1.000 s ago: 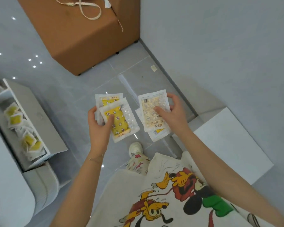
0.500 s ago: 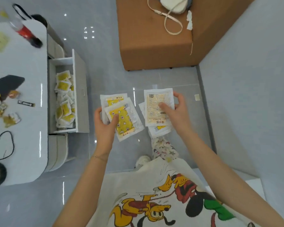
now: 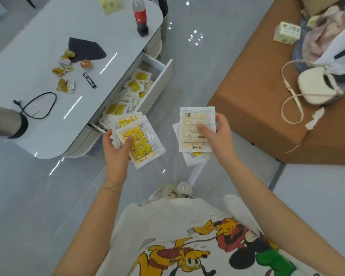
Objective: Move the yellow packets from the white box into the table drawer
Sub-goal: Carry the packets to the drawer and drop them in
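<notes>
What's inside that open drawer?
A heap of yellow packets fills the drawer. They cover its bottom, and the held packets in the left hand hide its near end.

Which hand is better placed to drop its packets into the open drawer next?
Left, likely. The left hand, gripping yellow star-printed plastic packets, sits beside the open white table drawer; the right hand holds its white-backed packets farther off, nearer the brown upholstered block.
</notes>
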Demonstrator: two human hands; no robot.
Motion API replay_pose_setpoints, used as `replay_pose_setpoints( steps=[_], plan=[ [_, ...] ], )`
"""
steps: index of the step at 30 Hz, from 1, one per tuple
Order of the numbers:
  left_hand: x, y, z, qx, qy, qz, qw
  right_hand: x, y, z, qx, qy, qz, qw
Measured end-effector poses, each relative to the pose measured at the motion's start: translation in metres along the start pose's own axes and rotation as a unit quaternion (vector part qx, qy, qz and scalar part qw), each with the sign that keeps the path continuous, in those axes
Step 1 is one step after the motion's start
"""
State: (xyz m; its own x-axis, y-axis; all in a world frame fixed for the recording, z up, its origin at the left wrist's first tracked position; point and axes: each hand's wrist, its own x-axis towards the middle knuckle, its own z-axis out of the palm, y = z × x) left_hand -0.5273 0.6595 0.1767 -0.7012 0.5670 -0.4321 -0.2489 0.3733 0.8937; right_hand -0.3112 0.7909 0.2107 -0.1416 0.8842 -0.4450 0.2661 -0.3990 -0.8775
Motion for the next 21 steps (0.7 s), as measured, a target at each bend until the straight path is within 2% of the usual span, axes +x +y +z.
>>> replay_pose_setpoints(
  steps=[8, 21],
  plan=[
    [0.055, 0.013, -0.001, -0.061, 0.099, -0.023, 0.993, 0.094, -0.051, 0.049, -0.006, -0.059, 0.014, 0.998],
    [0.181, 0.018, -0.001, -0.142, 0.161, -0.135, 0.967, 0.248, -0.087, 0.124, 0.009, -0.046, 0.085, 0.995]
  ],
)
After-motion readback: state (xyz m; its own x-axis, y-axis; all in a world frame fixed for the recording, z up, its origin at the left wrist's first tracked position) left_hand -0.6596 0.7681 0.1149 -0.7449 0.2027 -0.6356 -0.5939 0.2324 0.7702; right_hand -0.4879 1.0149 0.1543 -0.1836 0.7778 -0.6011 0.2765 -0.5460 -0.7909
